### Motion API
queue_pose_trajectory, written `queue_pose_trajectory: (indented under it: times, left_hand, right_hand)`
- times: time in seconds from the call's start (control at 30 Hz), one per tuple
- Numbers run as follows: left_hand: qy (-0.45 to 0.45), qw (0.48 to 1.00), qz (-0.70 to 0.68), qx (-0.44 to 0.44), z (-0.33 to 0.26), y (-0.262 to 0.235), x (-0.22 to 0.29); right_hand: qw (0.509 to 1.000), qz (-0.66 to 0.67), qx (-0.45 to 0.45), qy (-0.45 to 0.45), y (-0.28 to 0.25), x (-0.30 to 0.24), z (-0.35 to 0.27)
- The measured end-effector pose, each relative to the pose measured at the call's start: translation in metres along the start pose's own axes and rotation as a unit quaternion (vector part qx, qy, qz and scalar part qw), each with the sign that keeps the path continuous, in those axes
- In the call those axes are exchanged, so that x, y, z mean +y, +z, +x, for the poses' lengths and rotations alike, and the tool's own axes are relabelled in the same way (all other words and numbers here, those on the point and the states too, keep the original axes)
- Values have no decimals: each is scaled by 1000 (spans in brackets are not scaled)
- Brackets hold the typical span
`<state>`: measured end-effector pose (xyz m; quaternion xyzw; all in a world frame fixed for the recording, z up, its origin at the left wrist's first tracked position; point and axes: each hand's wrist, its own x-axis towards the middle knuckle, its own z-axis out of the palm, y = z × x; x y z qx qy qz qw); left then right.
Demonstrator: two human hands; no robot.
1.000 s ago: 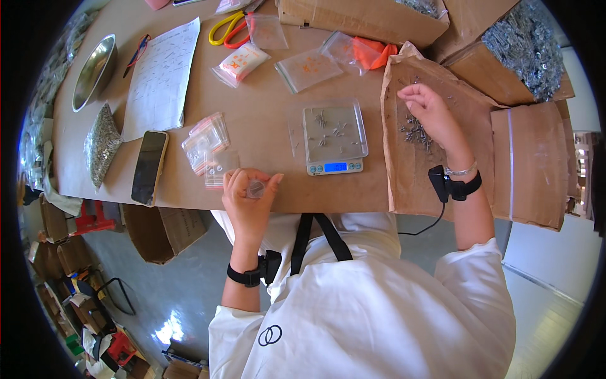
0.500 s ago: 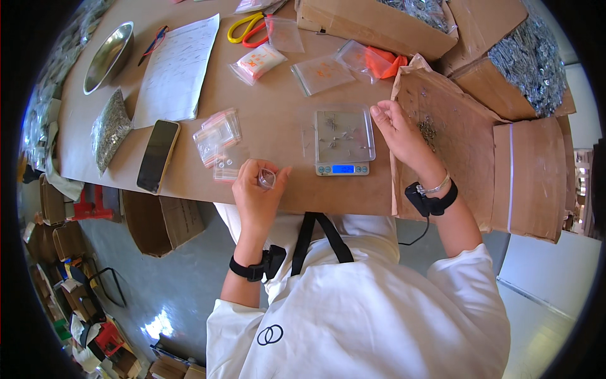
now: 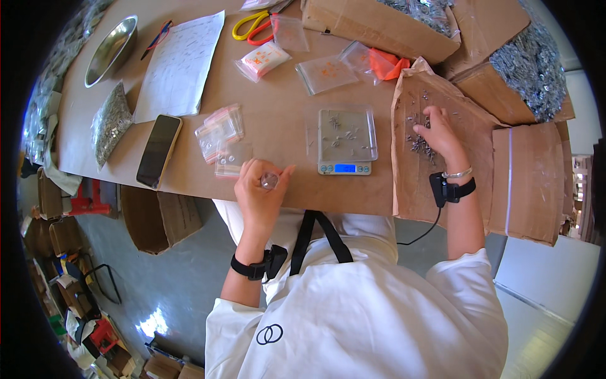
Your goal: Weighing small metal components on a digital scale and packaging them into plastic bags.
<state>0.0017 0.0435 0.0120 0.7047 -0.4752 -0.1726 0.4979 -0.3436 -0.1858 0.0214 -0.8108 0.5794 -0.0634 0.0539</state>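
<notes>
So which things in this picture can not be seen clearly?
- Head view: what the left hand pinches is too small to identify; its fingers hide most of it.
- Bits on the scale: too small to name; the display is unreadable.
- Right hand: fingertips cover the small metal parts, so a grasp cannot be told.
- Sheet: writing too small.

The left hand point(image 3: 259, 189) is curled, seemingly pinching something small; the right hand point(image 3: 437, 134) reaches forward, fingers down.
</notes>
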Motion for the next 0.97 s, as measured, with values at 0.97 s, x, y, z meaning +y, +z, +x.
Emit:
queue_pose_trajectory:
  times: [0.97]
  left_hand:
    - [-39,999,6,-23,4,9,0]
  right_hand:
    - [942,302,-143,29,14,-121,-18]
